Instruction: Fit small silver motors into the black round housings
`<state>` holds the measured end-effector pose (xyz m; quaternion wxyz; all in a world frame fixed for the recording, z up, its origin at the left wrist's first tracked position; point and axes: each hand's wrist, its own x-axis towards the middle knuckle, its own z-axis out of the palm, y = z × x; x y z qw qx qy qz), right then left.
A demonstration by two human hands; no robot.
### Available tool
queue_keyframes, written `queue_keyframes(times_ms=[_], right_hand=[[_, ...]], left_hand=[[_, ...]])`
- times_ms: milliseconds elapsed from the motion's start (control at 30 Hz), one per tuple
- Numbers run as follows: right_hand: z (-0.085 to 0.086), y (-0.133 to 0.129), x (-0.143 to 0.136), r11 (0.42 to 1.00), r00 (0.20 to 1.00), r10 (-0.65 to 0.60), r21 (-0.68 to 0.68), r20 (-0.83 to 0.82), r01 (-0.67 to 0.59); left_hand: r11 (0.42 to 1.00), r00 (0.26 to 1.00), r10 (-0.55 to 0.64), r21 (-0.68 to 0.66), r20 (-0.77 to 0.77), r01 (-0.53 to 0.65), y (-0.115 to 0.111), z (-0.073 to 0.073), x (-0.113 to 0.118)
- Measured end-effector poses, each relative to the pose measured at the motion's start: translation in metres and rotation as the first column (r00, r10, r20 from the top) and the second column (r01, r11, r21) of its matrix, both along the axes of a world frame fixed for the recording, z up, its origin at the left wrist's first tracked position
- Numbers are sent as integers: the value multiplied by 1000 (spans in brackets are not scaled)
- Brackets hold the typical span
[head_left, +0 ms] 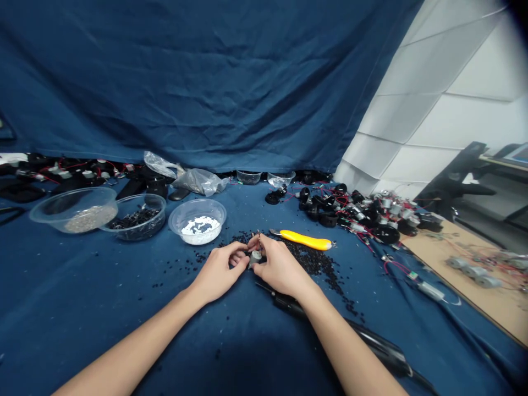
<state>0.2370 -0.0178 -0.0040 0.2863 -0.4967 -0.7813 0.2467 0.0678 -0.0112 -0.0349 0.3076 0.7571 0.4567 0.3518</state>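
Couldn't make out any brand, label or writing anywhere on the bench [103, 286]. Left hand [219, 270] and right hand [282, 266] both had their grip closed on a small silvery motor [256, 256], pinched between them at the middle of the blue cloth. The yellow-handled knife [305, 240] lay just beyond the right hand, its handle plain as far as I could tell, near loose black bits [315, 259]. Three clear bowls [198, 237] sat off to the left.

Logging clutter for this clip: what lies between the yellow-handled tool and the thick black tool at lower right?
Small black pieces, scattered over the blue cloth, lie between the yellow-handled tool and the black tool; the head view shows them.
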Motion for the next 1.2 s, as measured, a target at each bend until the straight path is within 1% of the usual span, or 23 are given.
queue_keyframes(times_ms=[100, 233, 333, 533, 733, 933, 1133, 1200], right_hand=[[-6, 2, 4, 999, 1000, -15, -40, -3, 14], [-14, 5, 6, 996, 999, -43, -73, 0, 43], [-13, 5, 5, 997, 999, -39, -74, -8, 38], [-9, 2, 3, 998, 999, -16, -63, -40, 14], [-14, 6, 0, 998, 997, -24, -63, -76, 19], [-15, 8, 2, 995, 996, -86, -53, -35, 84], [-13, 7, 2, 991, 991, -132, -34, 5, 132], [-14, 7, 1, 990, 991, -135, -27, 12, 135]], left_hand=[[1000, 1000, -4, -14, 2, 4, -1, -2, 0], [1000, 1000, -20, 4, -3, 20, -2, -2, 2], [1000, 1000, -24, 19, -3, 24, -2, -4, 2], [998, 997, -61, 4, 46, 61, 4, -12, -2], [997, 997, -70, 36, 46, 68, 7, -11, -6], [998, 998, -46, 42, 32, 44, 11, -8, -10], [993, 998, 69, 97, 9, -70, 12, -3, -11], [991, 997, 75, 110, 6, -75, 10, 0, -9]])
